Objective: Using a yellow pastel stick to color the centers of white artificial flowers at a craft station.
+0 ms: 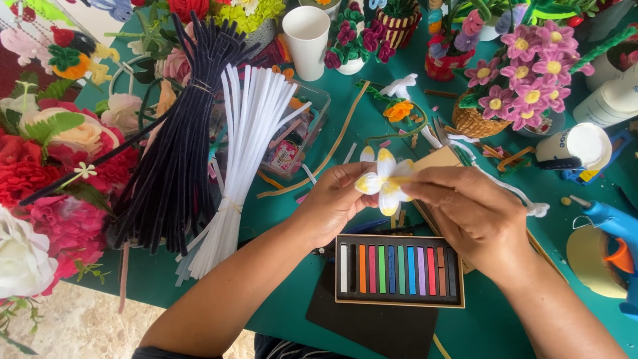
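A: Both hands on one white pipe-cleaner flower [385, 181] with yellow-tinted petal bases, held just above the box of pastel chalks [399, 269].
B: Grip?
A: Left hand [335, 203] pinches the flower from the left. Right hand [465, 209] has fingertips pressed together on a right petal; can't tell if they hold a chalk piece.
B: Risks?
A: My judgement: too much squeeze bends the petals. Yellow could smear onto white areas. White pipe-cleaner bundle [242, 166] sits well left of the box, hot glue gun [615, 229] to its right, so a stray elbow could knock either.
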